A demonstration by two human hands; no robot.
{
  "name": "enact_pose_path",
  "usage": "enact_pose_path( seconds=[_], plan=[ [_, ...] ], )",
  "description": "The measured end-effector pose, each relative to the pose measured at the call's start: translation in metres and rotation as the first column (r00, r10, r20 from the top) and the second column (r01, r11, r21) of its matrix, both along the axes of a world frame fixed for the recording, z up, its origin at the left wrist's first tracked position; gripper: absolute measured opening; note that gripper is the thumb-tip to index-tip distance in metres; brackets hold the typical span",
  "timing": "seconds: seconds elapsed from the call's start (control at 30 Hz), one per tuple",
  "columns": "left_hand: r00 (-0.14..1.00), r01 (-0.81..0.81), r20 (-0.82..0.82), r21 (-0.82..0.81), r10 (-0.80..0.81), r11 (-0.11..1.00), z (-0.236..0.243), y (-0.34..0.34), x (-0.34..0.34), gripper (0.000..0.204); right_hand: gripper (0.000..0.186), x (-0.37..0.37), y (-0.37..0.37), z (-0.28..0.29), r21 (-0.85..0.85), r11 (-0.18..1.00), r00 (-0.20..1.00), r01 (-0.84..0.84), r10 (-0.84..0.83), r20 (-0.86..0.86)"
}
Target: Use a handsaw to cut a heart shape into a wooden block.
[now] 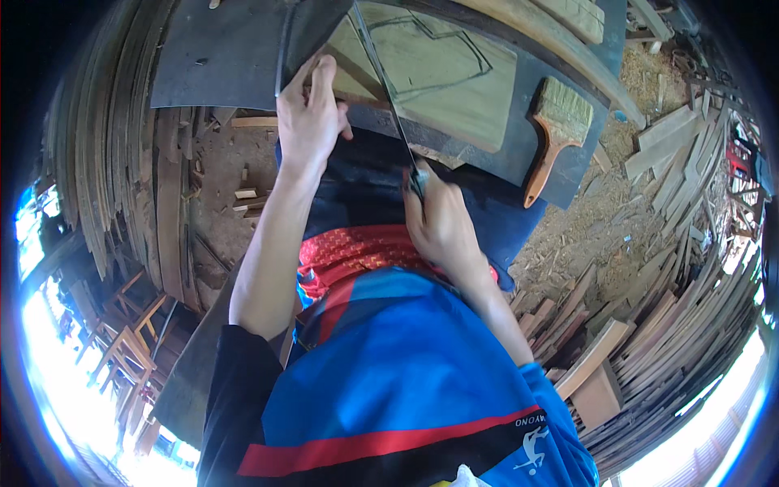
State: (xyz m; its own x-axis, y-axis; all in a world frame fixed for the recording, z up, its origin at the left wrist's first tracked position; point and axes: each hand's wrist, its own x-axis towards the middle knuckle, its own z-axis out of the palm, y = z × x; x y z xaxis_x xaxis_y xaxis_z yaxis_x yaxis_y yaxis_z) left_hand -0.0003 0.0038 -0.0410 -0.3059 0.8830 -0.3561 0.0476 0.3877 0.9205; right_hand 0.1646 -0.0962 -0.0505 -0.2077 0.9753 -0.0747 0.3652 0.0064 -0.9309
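Paintbrush is lying on tabletop; planks are flanking littered floor; right grip is clamping long blade; left grip: cannot tell.

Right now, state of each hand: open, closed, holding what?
Left hand: partly curled by the edge of a dark sheet; grip on it can't be told.
Right hand: closed, holding a long thin tool.

Dirt floor, wood scraps strewn right of the grip. Tall stack of long planks well left of it; board pile behind and right. Wooden frames behind and left. Bright daylight glaring in at both far sides.
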Motion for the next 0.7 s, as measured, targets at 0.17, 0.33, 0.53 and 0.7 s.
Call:
enact_pose_path(
  seconds=[0.17, 0.33, 0.53, 0.7],
  plan=[
    [0.997, 0.078, 0.019, 0.027, -0.078, 0.997, -0.002, -0.002, -0.001, 0.049, 0.009, -0.013, 0.022, -0.011, -0.054, 0.997, 0.998, 0.063, -0.064, -0.019],
    [0.996, 0.085, -0.037, 0.041, -0.084, 0.995, -0.016, -0.003, -0.007, 0.051, 0.008, -0.004, -0.017, -0.012, -0.081, 0.996, 0.997, 0.024, -0.030, -0.076],
    [0.996, 0.075, 0.047, 0.030, -0.076, 0.997, -0.011, -0.007, -0.003, 0.047, 0.012, -0.012, 0.013, -0.009, -0.051, 0.999, 0.997, 0.007, -0.003, 0.079],
    [0.994, 0.111, -0.028, 0.074, -0.109, 0.991, -0.017, -0.011, -0.005, 0.046, 0.008, 0.005, -0.022, -0.005, -0.137, 0.991, 1.000, -0.002, 0.000, -0.013]
  ],
)
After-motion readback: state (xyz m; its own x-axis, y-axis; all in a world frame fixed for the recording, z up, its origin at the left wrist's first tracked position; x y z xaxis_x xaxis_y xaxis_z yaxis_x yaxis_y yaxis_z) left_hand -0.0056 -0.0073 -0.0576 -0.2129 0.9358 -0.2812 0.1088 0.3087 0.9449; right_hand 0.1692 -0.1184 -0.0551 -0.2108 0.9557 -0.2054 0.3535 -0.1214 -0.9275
